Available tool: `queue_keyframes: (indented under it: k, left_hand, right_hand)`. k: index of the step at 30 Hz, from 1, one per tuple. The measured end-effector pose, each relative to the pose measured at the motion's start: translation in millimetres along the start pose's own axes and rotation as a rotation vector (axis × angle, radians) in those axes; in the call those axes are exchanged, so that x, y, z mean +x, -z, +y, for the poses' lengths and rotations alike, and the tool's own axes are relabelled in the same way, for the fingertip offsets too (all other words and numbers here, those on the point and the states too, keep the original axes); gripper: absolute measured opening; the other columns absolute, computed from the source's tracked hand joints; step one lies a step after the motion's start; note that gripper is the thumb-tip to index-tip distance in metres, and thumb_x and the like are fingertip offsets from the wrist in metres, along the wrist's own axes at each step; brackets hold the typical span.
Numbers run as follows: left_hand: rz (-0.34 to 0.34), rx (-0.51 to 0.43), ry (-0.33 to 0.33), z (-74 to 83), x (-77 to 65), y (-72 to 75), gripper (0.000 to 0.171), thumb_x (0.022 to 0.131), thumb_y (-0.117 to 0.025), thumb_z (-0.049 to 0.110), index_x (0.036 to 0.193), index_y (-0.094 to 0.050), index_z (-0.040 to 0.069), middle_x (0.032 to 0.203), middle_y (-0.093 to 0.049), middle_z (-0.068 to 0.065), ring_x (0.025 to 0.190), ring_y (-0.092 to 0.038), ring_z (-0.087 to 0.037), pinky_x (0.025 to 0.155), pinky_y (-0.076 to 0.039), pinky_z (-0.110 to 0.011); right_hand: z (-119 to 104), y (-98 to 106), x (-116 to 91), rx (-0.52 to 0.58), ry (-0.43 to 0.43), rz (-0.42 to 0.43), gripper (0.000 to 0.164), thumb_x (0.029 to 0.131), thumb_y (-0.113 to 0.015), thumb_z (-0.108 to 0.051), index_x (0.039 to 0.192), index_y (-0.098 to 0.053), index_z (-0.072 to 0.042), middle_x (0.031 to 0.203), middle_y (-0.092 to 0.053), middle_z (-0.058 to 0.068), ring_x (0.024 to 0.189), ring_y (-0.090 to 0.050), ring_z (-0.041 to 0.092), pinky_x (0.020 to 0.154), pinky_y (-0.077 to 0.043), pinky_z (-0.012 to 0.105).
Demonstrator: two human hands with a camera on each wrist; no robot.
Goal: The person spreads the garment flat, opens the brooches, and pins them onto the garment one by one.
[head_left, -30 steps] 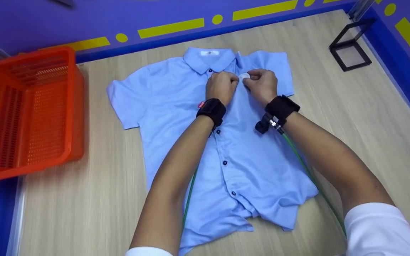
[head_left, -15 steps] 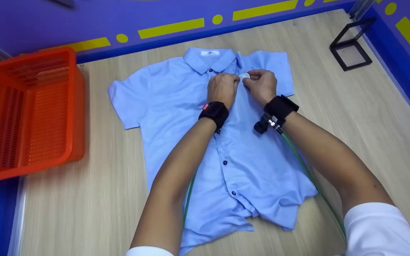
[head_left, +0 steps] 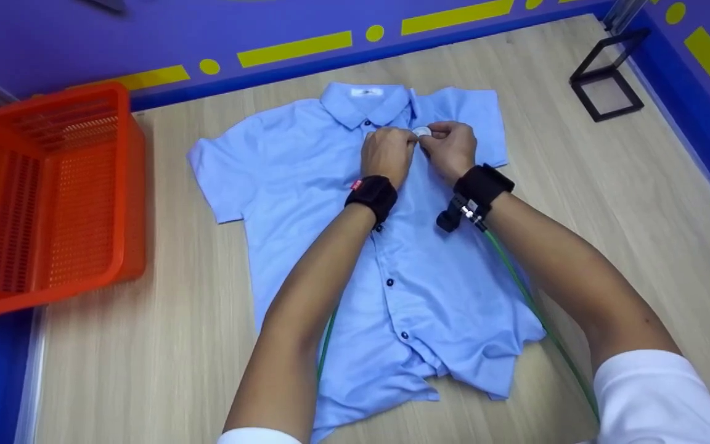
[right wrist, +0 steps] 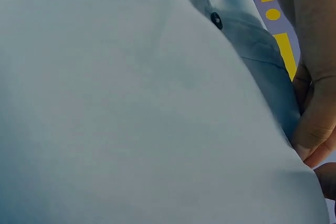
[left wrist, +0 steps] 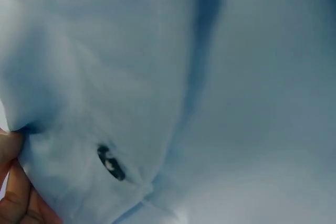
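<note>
A light blue short-sleeved shirt (head_left: pixel 306 179) with dark buttons lies front up, collar away from me. My left hand (head_left: pixel 387 153), fingers curled, is at the upper chest beside the button placket and grips the cloth. Just right of it, my right hand (head_left: pixel 453 151) pinches a small round white badge (head_left: pixel 421 131) between thumb and fingers against the chest. The badge's back is hidden. In the left wrist view, fingers (left wrist: pixel 16 198) hold the edge of the cloth near a dark button (left wrist: pixel 111 162). Raised cloth (right wrist: pixel 157 119) fills most of the right wrist view.
An orange plastic basket (head_left: pixel 127 185) stands at the left on the wooden tabletop (head_left: pixel 201 345). A black open frame (head_left: pixel 607 92) is at the far right corner. Blue walls (head_left: pixel 306 18) border the back and right. A green cable (head_left: pixel 518 277) trails from the right wrist.
Both hands stay at the same spot on the chest. The left hand has shifted slightly right and nearer to me, closer to the right hand. The badge remains between them.
</note>
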State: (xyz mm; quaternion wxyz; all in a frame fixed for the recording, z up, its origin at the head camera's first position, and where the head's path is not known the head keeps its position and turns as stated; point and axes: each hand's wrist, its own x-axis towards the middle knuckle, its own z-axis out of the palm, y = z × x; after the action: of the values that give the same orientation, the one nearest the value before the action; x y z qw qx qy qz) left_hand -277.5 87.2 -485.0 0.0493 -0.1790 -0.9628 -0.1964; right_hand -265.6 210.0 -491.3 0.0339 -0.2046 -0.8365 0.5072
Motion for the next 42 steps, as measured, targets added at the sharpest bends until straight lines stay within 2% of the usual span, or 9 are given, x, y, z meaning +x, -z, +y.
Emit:
queue_keyframes:
  k: [5,10,17,21,25,30,33,38,42]
  left_hand:
    - [-0.003,-0.045,0.013,-0.4,-0.2,1.0,0.018,0.09,-0.059,0.025,0.098,-0.075,0.028,0.096,-0.07,0.008,0.091,-0.063,-0.014,0.079,-0.041,-0.033]
    - [-0.007,-0.121,0.047,-4.1,-0.1,4.0,0.016,0.089,-0.061,0.028,0.098,-0.074,0.029,0.098,-0.069,0.011,0.094,-0.06,-0.013,0.081,-0.039,-0.032]
    - [-0.018,-0.162,0.061,-7.2,-0.5,6.9,0.015,0.089,-0.062,0.029,0.097,-0.075,0.03,0.099,-0.068,0.011,0.096,-0.058,-0.012,0.085,-0.039,-0.032]
    - [-0.042,-0.189,0.066,-8.3,-0.4,7.4,0.015,0.089,-0.062,0.029,0.097,-0.075,0.03,0.1,-0.068,0.012,0.098,-0.056,-0.012,0.085,-0.037,-0.033]
    - [-0.074,-0.208,0.059,-10.4,-0.8,8.7,0.016,0.089,-0.062,0.029,0.099,-0.074,0.032,0.102,-0.067,0.013,0.1,-0.053,-0.011,0.084,-0.034,-0.032]
    - [-0.116,-0.241,0.011,-15.2,-2.0,11.9,0.019,0.09,-0.061,0.028,0.104,-0.071,0.034,0.107,-0.065,0.013,0.104,-0.052,-0.01,0.086,-0.031,-0.033]
    - [-0.11,-0.277,-0.01,-18.0,-1.0,14.6,0.019,0.09,-0.06,0.026,0.105,-0.072,0.03,0.107,-0.066,0.013,0.104,-0.054,-0.009,0.09,-0.03,-0.033]
    - [-0.042,-0.388,0.056,-21.0,4.5,18.4,0.019,0.089,-0.061,0.022,0.104,-0.073,0.019,0.097,-0.069,0.008,0.092,-0.06,-0.007,0.088,-0.037,-0.024]
    - [-0.047,-0.449,0.121,-21.3,7.5,18.0,0.023,0.088,-0.063,0.023,0.107,-0.071,0.014,0.095,-0.069,0.005,0.087,-0.06,-0.006,0.079,-0.042,-0.019]
  right_hand:
    - [1,-1,2,0.123,-0.056,-0.029,0.031,0.082,-0.068,-0.014,0.11,-0.066,-0.001,0.098,-0.067,0.012,0.084,-0.062,0.014,0.071,-0.048,0.02]
    - [-1,-1,1,0.3,-0.136,-0.079,0.031,0.084,-0.065,-0.007,0.113,-0.062,0.002,0.101,-0.065,0.014,0.086,-0.062,0.015,0.073,-0.049,0.022]
    - [-4,1,0,0.537,-0.289,-0.154,0.035,0.085,-0.062,-0.002,0.119,-0.058,0.005,0.108,-0.061,0.014,0.087,-0.063,0.019,0.074,-0.051,0.025]
    - [-3,1,1,0.618,-0.32,-0.177,0.034,0.086,-0.06,-0.001,0.119,-0.057,0.005,0.104,-0.061,0.015,0.079,-0.064,0.018,0.068,-0.051,0.024]
    - [-2,2,1,0.714,-0.335,-0.206,0.035,0.086,-0.061,-0.001,0.12,-0.056,0.007,0.1,-0.062,0.015,0.08,-0.064,0.019,0.069,-0.052,0.025]
    - [3,3,3,0.758,-0.302,-0.227,0.034,0.083,-0.066,0.0,0.115,-0.058,0.009,0.091,-0.066,0.016,0.079,-0.066,0.023,0.073,-0.052,0.029]
    - [5,4,3,0.752,-0.273,-0.224,0.033,0.081,-0.068,-0.001,0.112,-0.061,0.008,0.089,-0.067,0.015,0.078,-0.066,0.023,0.073,-0.052,0.03]
    - [5,3,4,0.759,-0.263,-0.224,0.032,0.08,-0.068,0.0,0.111,-0.062,0.007,0.094,-0.066,0.016,0.083,-0.065,0.024,0.076,-0.051,0.031]
    - [4,3,3,0.772,-0.259,-0.231,0.033,0.081,-0.067,0.001,0.112,-0.06,0.007,0.1,-0.064,0.016,0.085,-0.064,0.024,0.076,-0.051,0.031]
